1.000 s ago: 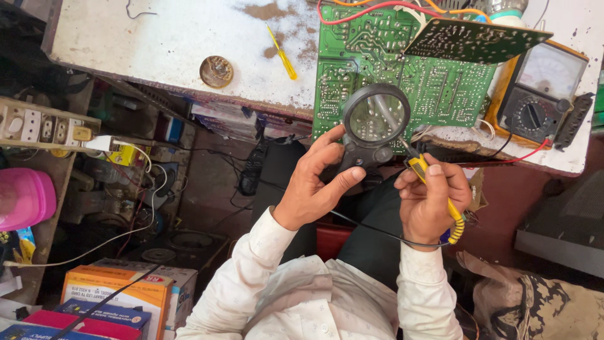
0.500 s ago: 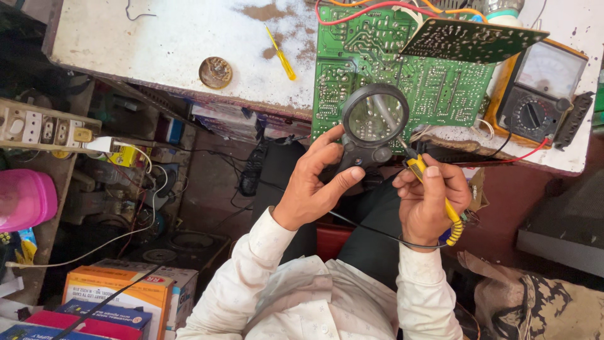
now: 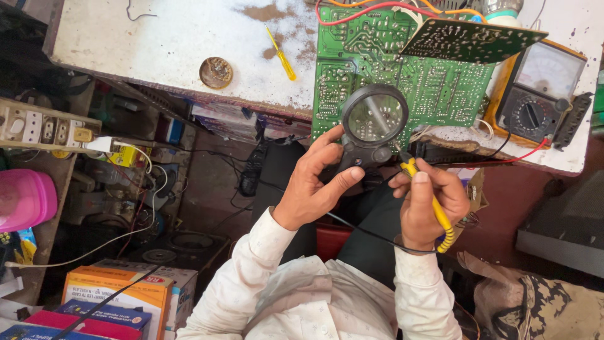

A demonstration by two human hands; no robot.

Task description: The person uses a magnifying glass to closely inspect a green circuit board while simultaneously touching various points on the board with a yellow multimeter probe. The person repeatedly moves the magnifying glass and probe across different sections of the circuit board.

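Note:
My left hand (image 3: 313, 178) grips the black handle of a round magnifying glass (image 3: 374, 119), held over the near edge of a green circuit board (image 3: 376, 50) on the white workbench (image 3: 157, 44). My right hand (image 3: 428, 201) holds a yellow-handled soldering iron (image 3: 430, 203), its metal tip reaching under the lens toward the board. A black cord runs from the iron across my lap. A second, darker circuit board (image 3: 469, 39) stands tilted above the green one.
A yellow analog multimeter (image 3: 541, 88) sits at the bench's right end with red and black leads. A round tin (image 3: 216, 72) and small yellow screwdriver (image 3: 281, 56) lie on the bench. A power strip (image 3: 38, 129), pink container (image 3: 25, 198) and cardboard boxes (image 3: 107, 296) are at left.
Both hands stay almost still; the iron's tip and lens hold their place over the board's edge.

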